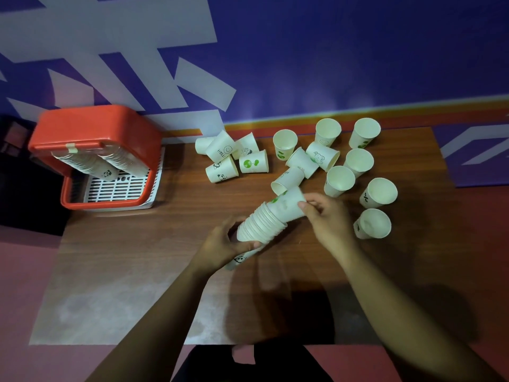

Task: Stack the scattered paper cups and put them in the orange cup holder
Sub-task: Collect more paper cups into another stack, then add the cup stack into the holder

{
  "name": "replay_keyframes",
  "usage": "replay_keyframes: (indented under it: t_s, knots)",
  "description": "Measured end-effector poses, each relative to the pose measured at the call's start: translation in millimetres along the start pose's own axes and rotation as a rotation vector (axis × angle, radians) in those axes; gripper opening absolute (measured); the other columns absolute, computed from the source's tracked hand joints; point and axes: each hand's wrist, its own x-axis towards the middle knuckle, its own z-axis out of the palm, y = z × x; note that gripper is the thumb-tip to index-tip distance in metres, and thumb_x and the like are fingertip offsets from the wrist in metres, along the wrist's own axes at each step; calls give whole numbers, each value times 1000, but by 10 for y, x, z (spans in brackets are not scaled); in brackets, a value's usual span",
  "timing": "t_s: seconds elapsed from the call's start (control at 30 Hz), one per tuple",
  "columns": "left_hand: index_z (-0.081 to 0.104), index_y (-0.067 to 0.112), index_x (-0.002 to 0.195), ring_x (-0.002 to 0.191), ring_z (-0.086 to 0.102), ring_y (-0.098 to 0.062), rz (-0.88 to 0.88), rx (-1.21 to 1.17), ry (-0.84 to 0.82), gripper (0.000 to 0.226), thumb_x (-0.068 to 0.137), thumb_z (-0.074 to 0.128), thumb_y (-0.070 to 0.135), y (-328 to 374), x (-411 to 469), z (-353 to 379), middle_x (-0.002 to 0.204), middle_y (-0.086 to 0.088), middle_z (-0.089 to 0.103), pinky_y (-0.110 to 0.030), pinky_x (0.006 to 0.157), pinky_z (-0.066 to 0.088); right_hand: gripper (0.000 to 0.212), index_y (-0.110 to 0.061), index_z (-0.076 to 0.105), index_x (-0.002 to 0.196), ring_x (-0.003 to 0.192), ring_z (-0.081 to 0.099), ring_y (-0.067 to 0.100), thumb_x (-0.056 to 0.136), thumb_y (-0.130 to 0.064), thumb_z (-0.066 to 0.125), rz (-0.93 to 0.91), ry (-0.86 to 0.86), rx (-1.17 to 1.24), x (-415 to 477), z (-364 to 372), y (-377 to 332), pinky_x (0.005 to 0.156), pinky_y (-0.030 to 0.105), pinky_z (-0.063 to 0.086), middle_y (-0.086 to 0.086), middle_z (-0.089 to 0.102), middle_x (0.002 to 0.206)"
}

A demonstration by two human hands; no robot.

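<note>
A stack of paper cups (pixel 261 227) is held over the wooden table (pixel 165 244) just below the middle of the frame. Its long axis runs from lower left to upper right, with the bases pointed lower left and the open mouths pointed upper right. At the upper-right end a further cup (pixel 289 205) is seen with most of its wall exposed, so it is judged to be only partly seated. The lower end of the stack is gripped by the left hand (pixel 223 246), fingers curled round it, while the rim of the end cup is pinched by the right hand (pixel 327 219). The step in hand is judged to be the stacking, not the putting away: the end cup needs to be pushed along the axis until its rim meets the others, and another must then be fetched. Many loose cups (pixel 358 161) are left on the table, some upright at the right of the frame, others tipped over in the upper middle. The orange cup holder (pixel 91 125) stands well apart in the upper left, with rows of cups already lodged in it.
</note>
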Motion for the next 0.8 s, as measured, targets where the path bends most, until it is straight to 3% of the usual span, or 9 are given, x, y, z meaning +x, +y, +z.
replay_keyframes:
  t_s: [0.1, 0.2, 0.3, 0.37, 0.43, 0.5, 0.67, 0.8]
  knots:
    - [65, 28, 121, 104, 69, 1, 5, -62, -7, 52, 76, 90, 20, -2, -75, -69, 112, 8, 74, -15, 83, 52, 18, -13, 75, 107, 85, 62, 2, 95, -20, 64, -42, -99, 13, -87, 203, -111, 74, 12, 46, -8, 70, 93]
    - [66, 21, 126, 110, 72, -16, -20, -233, -5, 54, 77, 89, 20, -39, -135, -149, 118, -2, 76, -31, 92, 58, 16, -11, 75, 104, 99, 58, 5, 95, -18, 64, -129, -43, 20, -169, 460, -196, 90, 23, 46, -2, 63, 106]
    - [65, 15, 130, 114, 71, -30, -43, -371, -3, 63, 74, 88, 30, -132, -199, -292, 122, -10, 74, -45, 96, 58, 13, -28, 74, 97, 122, 52, 9, 96, -19, 63, 165, -139, 392, -272, 767, -402, 109, 34, 42, -3, 57, 131]
    - [65, 13, 129, 111, 72, -31, -47, -411, -7, 59, 76, 86, 26, -206, -258, -417, 120, -11, 75, -43, 92, 59, 17, -26, 75, 96, 125, 56, 17, 95, -16, 62, 327, -215, 687, -304, 946, -530, 108, 41, 45, -3, 63, 130]
    - [64, 10, 129, 107, 72, -28, -55, -455, -7, 51, 82, 81, 16, -306, -324, -578, 119, -11, 75, -34, 85, 60, 24, -26, 72, 111, 123, 58, 20, 95, -14, 59, 362, -266, 764, -302, 1124, -650, 106, 42, 47, 1, 66, 127]
    - [62, 9, 131, 107, 72, -25, -51, -491, -9, 51, 82, 78, 13, -404, -374, -755, 121, -11, 74, -30, 82, 59, 33, -29, 62, 125, 124, 56, 18, 94, -16, 60, 400, -278, 804, -318, 1301, -773, 108, 41, 44, 3, 62, 132]
    - [59, 12, 133, 112, 70, -23, -25, -532, -15, 58, 80, 83, 12, -726, -484, -1409, 124, -8, 73, -26, 80, 58, 52, -41, 56, 131, 127, 53, 15, 79, -42, 65, 410, -309, 601, -440, 1966, -1170, 111, 45, 41, -3, 56, 138]
    - [54, 13, 139, 125, 65, -25, 29, -568, 12, 66, 80, 83, 17, -1086, -578, -2165, 134, -9, 68, -39, 97, 57, 46, -38, 60, 129, 127, 56, 19, 84, -43, 68, 380, -471, 664, -485, 2599, -1589, 112, 48, 39, -6, 63, 132]
